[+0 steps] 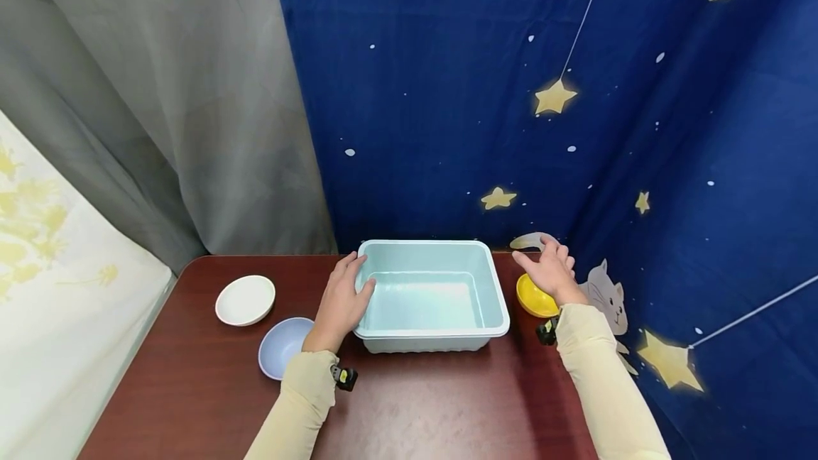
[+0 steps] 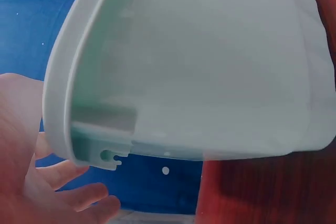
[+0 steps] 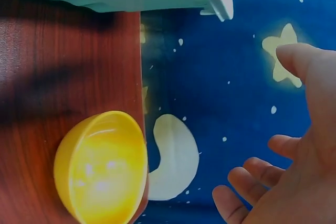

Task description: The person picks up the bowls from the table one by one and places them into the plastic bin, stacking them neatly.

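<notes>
A light blue-green plastic basin stands at the back middle of the table. My left hand is at its left rim, fingers extended and thumb over the edge; whether it touches is hard to tell. The left wrist view shows these loose fingers beside the corner of the basin, not curled round it. To the basin's right, my right hand hovers over a yellow bowl, apart from both. In the right wrist view its fingers are spread and hold nothing, with the yellow bowl below.
A white bowl and a pale blue bowl stand left of the basin, the latter partly behind my left wrist. The dark red table ends at a blue star-patterned curtain and a grey curtain.
</notes>
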### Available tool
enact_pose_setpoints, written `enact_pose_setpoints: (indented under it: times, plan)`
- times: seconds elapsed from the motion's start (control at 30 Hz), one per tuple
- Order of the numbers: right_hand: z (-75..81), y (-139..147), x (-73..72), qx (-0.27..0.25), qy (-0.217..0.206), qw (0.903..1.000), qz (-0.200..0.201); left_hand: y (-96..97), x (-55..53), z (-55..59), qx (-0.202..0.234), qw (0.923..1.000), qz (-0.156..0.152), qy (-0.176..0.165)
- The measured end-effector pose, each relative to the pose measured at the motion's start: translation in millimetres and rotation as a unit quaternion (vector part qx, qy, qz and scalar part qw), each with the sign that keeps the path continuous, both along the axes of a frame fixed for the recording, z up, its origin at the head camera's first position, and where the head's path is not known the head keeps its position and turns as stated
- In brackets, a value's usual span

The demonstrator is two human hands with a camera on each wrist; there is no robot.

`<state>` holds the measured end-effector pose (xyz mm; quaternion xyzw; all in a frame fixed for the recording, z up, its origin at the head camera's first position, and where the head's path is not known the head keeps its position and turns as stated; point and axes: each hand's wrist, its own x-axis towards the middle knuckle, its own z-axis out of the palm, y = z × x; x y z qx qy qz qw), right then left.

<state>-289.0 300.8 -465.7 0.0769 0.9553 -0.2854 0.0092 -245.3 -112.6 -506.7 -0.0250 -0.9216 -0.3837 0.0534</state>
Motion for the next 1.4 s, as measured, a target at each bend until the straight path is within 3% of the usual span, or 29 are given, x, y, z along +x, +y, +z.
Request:
enact_pose_setpoints:
  times: [0.3,0.57,1.03,1.4]
  plan:
    - [-16.0,15,8.9,0.003,-0.013,0.9990,-0.042,4.5,4.0,-3.9,0.051,0.9981,0.020,-0.028]
    - [-30.4,27,14.2,0.005,-0.016,0.9979,-0.062,5.3,6.4,-12.2,0.075,0.9962,0.033,-0.031]
    - [-60.6,39,17.9,-0.018,-0.052,0.9914,-0.119,3.3,8.6,-21.7,0.143,0.9868,0.046,-0.061]
    - [-81.9,41,17.2,-0.018,-0.085,0.9871,-0.134,8.0,8.8,-21.0,0.147,0.9849,0.065,-0.064]
